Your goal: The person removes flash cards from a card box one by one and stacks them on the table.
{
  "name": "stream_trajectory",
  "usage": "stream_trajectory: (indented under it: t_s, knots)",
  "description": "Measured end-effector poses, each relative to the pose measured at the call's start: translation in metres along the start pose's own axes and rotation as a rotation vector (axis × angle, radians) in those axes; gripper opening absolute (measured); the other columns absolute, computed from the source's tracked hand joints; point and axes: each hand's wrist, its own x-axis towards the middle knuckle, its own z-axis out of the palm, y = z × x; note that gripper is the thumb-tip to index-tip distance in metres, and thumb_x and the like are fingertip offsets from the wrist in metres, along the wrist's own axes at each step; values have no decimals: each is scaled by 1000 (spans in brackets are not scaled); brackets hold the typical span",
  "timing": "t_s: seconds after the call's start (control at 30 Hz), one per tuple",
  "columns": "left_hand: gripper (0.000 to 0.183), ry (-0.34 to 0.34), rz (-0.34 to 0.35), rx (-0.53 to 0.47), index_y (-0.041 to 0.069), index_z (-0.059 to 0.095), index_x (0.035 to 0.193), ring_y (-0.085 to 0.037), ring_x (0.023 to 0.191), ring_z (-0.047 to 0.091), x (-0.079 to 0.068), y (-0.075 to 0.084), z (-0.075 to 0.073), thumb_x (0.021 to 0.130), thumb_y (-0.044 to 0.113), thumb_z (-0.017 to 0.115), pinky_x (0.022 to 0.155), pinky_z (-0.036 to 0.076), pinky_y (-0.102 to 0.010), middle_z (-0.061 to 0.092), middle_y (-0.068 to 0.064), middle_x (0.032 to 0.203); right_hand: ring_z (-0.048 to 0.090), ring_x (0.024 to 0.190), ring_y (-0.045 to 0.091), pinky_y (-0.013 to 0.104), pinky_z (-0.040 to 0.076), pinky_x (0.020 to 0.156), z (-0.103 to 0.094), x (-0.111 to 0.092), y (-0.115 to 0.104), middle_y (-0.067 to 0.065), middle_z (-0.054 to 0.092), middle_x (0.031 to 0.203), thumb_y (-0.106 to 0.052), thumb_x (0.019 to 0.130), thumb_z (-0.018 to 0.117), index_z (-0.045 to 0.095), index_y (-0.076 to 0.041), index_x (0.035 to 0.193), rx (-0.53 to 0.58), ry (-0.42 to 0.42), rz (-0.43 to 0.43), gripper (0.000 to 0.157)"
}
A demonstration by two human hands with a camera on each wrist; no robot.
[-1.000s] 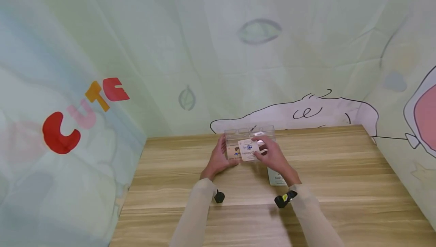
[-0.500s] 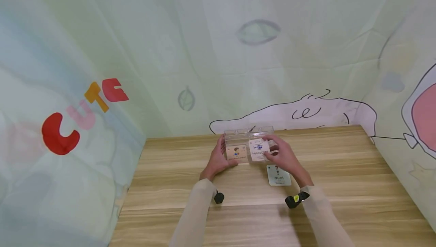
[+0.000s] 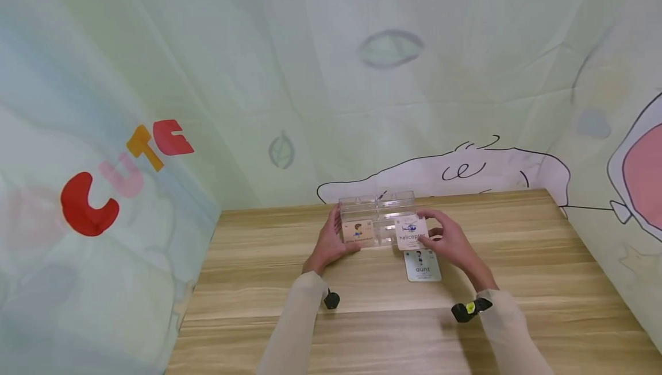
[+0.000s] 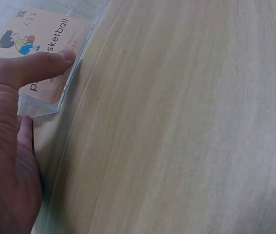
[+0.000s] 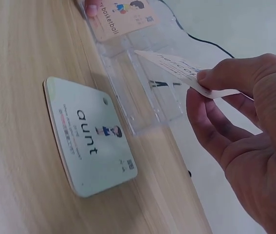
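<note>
Right wrist alone shows us a thick aunt stack (image 5: pixel 91 139). Right fingers (image 5: pixel 204 122) pinch the helicopter card (image 3: pixel 411 232); left fingers (image 4: pixel 33 69), covering basketball lettering (image 4: pixel 57 35), grip the clear holder (image 3: pixel 395 204).

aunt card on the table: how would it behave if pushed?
The aunt card would likely slide, not tip: it lies flat on the table. Its edge looks layered, hinting at a stack, so the top might shift separately.

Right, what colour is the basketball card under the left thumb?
The basketball card is pale peach; the left wrist view shows it best.
</note>
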Motion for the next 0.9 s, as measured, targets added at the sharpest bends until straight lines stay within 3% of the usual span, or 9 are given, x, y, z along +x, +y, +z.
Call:
stream_trajectory:
  t_s: [0.17,0.37,0.63,0.9]
  knots:
    - [130,-3,-9,8,16,9,167,-27,152,33,-1,0,0,71,12,97,124,30,-34,30,-14,167,67,90,29,28,63,73,-6,-9,7,25,49,142,4,88,77,52,-3,144,44,-21,19,62]
    - [129,1,-17,21,16,9,167,-28,152,32,-1,1,0,71,13,96,125,29,-35,29,-14,167,65,93,28,26,62,79,-9,-19,11,25,49,142,1,88,79,52,-2,144,28,-52,58,62]
    - [130,2,-24,22,16,8,167,-28,152,31,-2,2,1,71,12,96,124,29,-34,28,-14,168,67,111,39,46,61,94,-12,-33,23,25,48,146,-8,90,80,52,-5,146,21,-84,134,62]
    - [132,1,-45,28,17,7,167,-27,153,31,0,1,2,70,11,97,125,28,-33,27,-14,168,67,112,37,36,62,90,-9,-42,31,23,47,147,-10,90,81,53,-8,146,48,-94,161,63]
